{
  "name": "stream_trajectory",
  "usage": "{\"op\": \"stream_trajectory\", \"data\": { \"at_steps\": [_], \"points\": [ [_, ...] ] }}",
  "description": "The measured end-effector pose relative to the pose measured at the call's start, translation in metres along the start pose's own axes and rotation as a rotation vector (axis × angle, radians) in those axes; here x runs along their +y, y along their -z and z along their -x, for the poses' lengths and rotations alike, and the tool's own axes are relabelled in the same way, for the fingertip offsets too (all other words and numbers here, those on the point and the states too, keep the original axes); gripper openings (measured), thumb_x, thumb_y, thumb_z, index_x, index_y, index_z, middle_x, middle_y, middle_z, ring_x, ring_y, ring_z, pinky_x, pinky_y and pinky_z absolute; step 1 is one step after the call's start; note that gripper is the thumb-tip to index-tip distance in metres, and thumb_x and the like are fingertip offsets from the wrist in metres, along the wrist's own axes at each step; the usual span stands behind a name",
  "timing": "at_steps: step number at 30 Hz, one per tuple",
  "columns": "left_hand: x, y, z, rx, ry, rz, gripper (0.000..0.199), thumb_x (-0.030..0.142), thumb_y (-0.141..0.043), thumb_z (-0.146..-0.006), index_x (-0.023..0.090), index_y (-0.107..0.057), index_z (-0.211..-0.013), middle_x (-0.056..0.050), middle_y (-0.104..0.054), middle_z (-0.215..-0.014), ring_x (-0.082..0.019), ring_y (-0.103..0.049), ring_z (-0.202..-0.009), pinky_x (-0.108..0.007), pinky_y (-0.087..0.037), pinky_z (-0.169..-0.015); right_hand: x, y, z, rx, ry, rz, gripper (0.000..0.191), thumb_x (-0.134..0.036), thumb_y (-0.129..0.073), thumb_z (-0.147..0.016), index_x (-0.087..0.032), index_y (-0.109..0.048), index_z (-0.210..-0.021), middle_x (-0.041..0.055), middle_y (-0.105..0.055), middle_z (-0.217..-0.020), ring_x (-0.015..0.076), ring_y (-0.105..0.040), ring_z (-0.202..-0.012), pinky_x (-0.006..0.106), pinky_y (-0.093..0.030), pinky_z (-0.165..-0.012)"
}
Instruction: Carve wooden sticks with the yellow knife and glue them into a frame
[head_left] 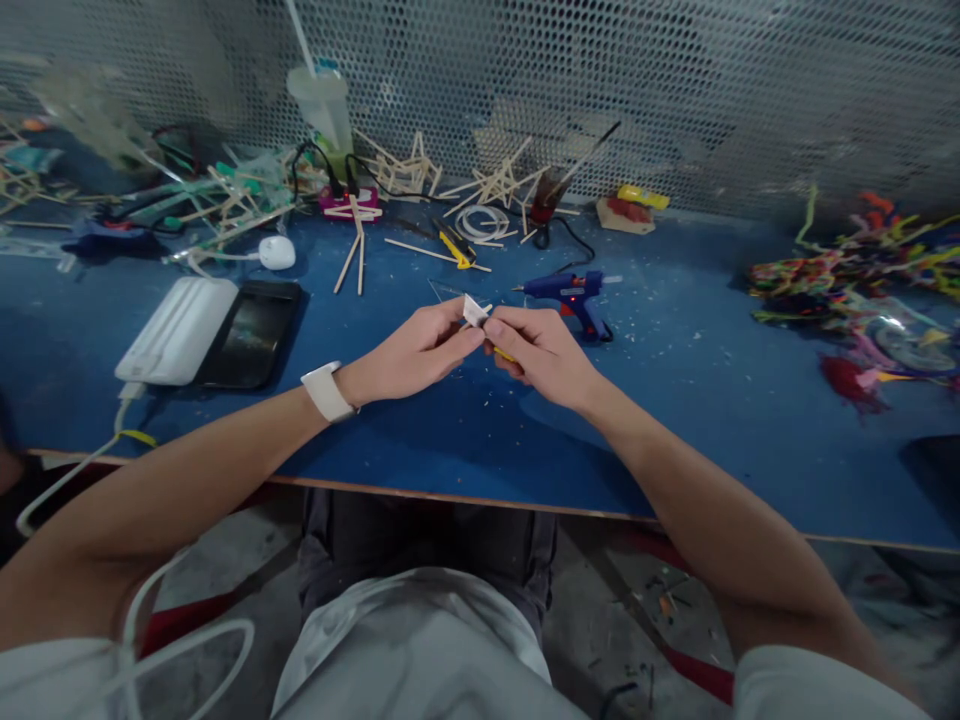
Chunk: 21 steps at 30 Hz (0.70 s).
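Note:
Above the front half of the blue table, my two hands meet with fingertips touching. A small white flat piece (474, 312) sticks up between them; its exact kind is unclear. My left hand (416, 350), with a white band (328, 391) on its wrist, pinches this piece from the left. My right hand (544, 355) is closed against it from the right, thumb on top. Under the right thumb shows a bit of a yellow object (504, 354), mostly hidden by the fingers. Just behind the right hand lies a blue glue gun (566, 292) with a red light.
Behind my hands lie a yellow-black utility knife (454, 245), a coil of clear tubing (482, 225) and wooden stick frames (495, 185). A white power bank (177, 330) and black phone (250, 335) lie left. Colourful pipe cleaners (862, 255) are heaped right. A perforated metal panel (675, 90) stands behind.

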<state>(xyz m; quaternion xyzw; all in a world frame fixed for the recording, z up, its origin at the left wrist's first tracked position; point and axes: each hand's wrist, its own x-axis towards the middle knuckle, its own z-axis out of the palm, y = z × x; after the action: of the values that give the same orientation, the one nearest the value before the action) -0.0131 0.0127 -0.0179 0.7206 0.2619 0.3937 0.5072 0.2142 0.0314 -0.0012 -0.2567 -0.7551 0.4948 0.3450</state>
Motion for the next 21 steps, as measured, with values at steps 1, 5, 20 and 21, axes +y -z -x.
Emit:
{"op": "stream_trajectory", "data": {
  "at_steps": [1,5,20,21],
  "points": [
    [0.000,0.000,0.000,-0.012,0.003,0.016,0.048,0.067,-0.068,-0.113,0.023,-0.051,-0.104,0.010,-0.038,-0.065,-0.007,-0.031,-0.048,-0.022,-0.033,-0.044,0.001,0.000,0.000,-0.004,0.000,-0.005,0.058,-0.071,-0.071,-0.111,-0.021,-0.065,-0.083,-0.0057,-0.051,-0.058,0.0105,-0.044,-0.050,0.026,-0.032,-0.047],
    [-0.003,0.001,0.000,-0.026,0.017,0.057,0.044,0.064,-0.066,-0.115,0.023,-0.052,-0.107,0.011,-0.036,-0.064,-0.007,-0.030,-0.046,-0.020,-0.030,-0.041,0.001,-0.001,0.000,0.005,0.013,-0.041,0.057,-0.070,-0.071,-0.112,-0.021,-0.065,-0.083,-0.0066,-0.051,-0.057,0.0099,-0.044,-0.048,0.026,-0.032,-0.046],
    [0.002,-0.005,-0.001,0.094,-0.044,0.002,0.048,0.068,-0.069,-0.113,0.022,-0.059,-0.103,0.010,-0.038,-0.064,-0.008,-0.034,-0.047,-0.025,-0.031,-0.045,0.001,-0.010,0.000,0.089,0.022,-0.090,0.056,-0.070,-0.070,-0.112,-0.022,-0.064,-0.084,-0.0083,-0.048,-0.055,0.0087,-0.041,-0.045,0.025,-0.032,-0.044],
    [0.002,-0.006,-0.001,0.106,-0.041,-0.006,0.049,0.068,-0.068,-0.113,0.022,-0.059,-0.102,0.010,-0.038,-0.064,-0.008,-0.035,-0.047,-0.025,-0.031,-0.045,0.002,-0.011,0.000,0.108,0.023,-0.080,0.056,-0.070,-0.070,-0.112,-0.022,-0.064,-0.084,-0.0080,-0.049,-0.055,0.0089,-0.042,-0.046,0.025,-0.033,-0.045]
  ]
}}
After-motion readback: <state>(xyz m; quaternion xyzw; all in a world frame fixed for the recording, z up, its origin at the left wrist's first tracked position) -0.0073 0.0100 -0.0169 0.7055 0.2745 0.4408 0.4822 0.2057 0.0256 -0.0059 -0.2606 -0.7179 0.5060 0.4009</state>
